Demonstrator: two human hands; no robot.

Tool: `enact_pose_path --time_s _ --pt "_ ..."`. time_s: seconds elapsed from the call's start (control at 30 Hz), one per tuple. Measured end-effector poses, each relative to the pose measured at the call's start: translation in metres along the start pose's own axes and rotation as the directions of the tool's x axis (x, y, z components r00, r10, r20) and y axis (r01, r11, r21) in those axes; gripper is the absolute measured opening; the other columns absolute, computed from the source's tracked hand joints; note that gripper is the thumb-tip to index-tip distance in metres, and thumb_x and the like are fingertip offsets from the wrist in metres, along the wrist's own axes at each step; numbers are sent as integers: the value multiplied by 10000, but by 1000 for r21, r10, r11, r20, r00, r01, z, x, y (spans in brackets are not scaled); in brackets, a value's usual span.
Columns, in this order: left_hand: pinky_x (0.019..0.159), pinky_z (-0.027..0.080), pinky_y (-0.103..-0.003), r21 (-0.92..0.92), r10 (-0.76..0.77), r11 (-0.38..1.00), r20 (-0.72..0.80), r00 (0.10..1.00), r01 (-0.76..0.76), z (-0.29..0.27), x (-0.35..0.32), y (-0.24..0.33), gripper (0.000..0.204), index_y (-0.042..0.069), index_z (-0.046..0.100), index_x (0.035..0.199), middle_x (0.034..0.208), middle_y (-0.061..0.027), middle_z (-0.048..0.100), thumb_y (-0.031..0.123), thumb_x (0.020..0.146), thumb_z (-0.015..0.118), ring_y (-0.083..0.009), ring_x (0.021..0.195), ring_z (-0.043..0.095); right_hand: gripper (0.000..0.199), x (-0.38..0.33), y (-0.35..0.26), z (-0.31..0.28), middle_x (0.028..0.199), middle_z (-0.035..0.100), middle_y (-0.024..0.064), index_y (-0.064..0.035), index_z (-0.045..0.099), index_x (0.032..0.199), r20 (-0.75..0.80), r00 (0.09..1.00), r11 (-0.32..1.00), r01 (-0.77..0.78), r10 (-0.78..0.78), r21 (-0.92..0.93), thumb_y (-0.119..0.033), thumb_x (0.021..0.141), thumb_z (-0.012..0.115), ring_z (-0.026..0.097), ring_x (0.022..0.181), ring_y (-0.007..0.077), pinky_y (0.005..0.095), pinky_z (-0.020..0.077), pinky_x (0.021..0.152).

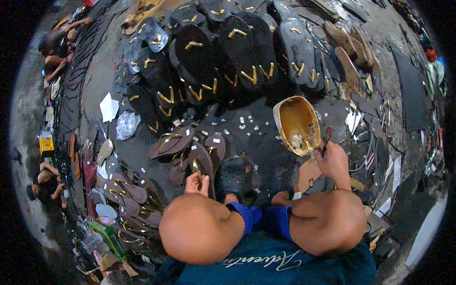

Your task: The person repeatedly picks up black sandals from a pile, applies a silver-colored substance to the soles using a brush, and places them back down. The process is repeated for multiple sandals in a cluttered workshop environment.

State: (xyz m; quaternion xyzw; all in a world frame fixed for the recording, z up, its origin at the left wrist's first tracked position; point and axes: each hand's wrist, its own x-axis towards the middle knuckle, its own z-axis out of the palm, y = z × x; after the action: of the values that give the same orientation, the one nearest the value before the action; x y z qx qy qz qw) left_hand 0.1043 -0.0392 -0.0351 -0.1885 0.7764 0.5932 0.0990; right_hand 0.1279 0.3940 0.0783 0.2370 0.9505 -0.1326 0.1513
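Note:
My left hand (pixel 197 184) is closed, with its fingers pinched at the near end of a dark brown sandal (pixel 204 161) that has a gold strap. Other brown sandals with small white labels, such as one sandal (pixel 175 141), lie just beyond it. On the right, my right hand (pixel 334 163) grips a thin pale stick (pixel 311 149). The stick's far end reaches into a pale-rimmed tub (pixel 278 118) holding a yellow-brown, glue-like substance, where its tip is hard to make out.
Stacked black soles with gold strap pieces (pixel 194 46) stand in a row ahead. More gold-strapped sandals (pixel 126 190) lie at left, near a clear plastic bag (pixel 128 125). Tan soles (pixel 346 66) sit far right. White scraps litter the floor. Two people sit at far left.

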Motion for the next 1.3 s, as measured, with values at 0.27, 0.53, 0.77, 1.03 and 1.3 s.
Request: enact_pose_path --time_s 0.27,0.53,0.77,1.03,1.3 --pt "1145 144 -543 591 259 680 361 896 -435 41 70 60 710 30 379 1450 1535 -236 268 437 911 597 -460 1425 191 406 3 -6 -14 854 668 247 10 607 962 361 932 999 41 -38 -1 -342 791 715 649 804 421 495 517 728" --pt "1133 282 -425 -294 61 945 591 805 144 29 57 148 581 -5 348 1460 1459 -203 415 374 1021 370 -337 1353 399 250 18 -72 -48 1044 696 81 -26 672 1084 -12 966 364 108 -257 925 -131 861 713 634 965 176 333 487 894" --pt "850 559 -352 -623 145 467 754 641 627 93 119 209 494 44 577 1250 1095 -134 666 433 1009 390 -244 937 672 302 82 -203 -47 1046 699 110 -75 692 1080 -639 631 55 730 -440 682 -46 784 743 668 968 253 347 516 861" --pt "967 501 -417 -512 -20 702 679 733 494 120 72 227 634 46 479 1375 1296 -165 576 537 1004 325 -288 1112 613 213 132 -168 -54 947 707 139 -20 677 1047 -637 689 532 703 -345 473 -69 841 693 691 860 232 323 520 767" --pt "1003 471 -488 -662 249 426 741 623 617 116 102 217 687 17 367 1437 1371 -220 495 543 998 311 -337 1179 567 259 56 -174 -27 1023 684 121 -85 669 1022 -545 622 230 751 -562 619 -73 766 709 661 924 321 420 520 776"
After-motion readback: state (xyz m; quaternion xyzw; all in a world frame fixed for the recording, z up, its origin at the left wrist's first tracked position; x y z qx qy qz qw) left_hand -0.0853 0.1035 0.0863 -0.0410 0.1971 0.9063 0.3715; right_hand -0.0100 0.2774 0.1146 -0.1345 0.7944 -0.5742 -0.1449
